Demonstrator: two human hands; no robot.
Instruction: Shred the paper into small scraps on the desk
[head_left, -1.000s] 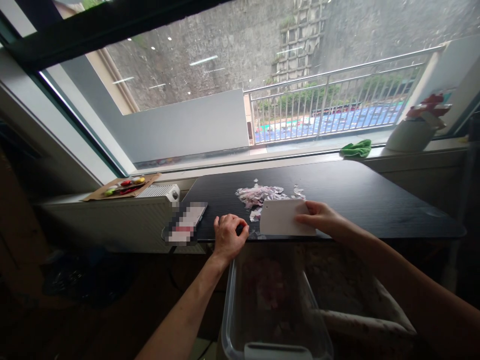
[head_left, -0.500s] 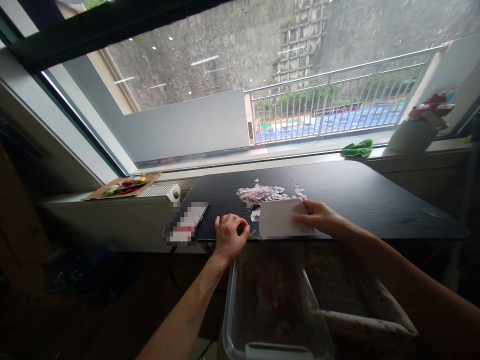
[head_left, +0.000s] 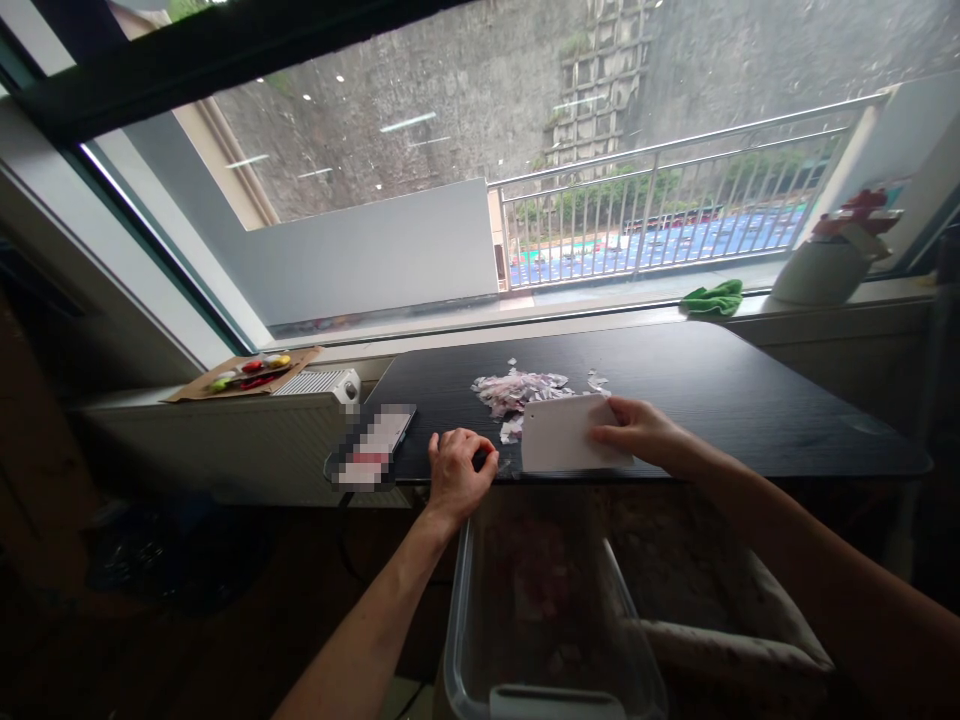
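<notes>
My right hand (head_left: pixel 643 432) grips the right end of a white rectangular card (head_left: pixel 562 433), thumb on its near face. The card stands on its long edge near the front of the dark tabletop (head_left: pixel 675 372), in front of a heap of small torn paper scraps (head_left: pixel 517 391). At the front edge of the table rests my left hand (head_left: pixel 461 465), its fingers curled round toward the thumb. A dark spot shows inside that curl; whether it is an object, I cannot make out. A few scraps lie between the hands and behind the card.
Below the table edge stands a clear plastic bin (head_left: pixel 465 610) with dim pinkish contents. A blurred-out phone-like slab (head_left: pixel 379 440) lies at the table's left end. On the windowsill are a green cloth (head_left: pixel 712 297) and a pale container (head_left: pixel 817 268). A white radiator (head_left: pixel 217 435) is at left.
My right hand and the card have shifted very slightly to the right. The left hand stays at the table edge, and the scrap heap looks about the same.
</notes>
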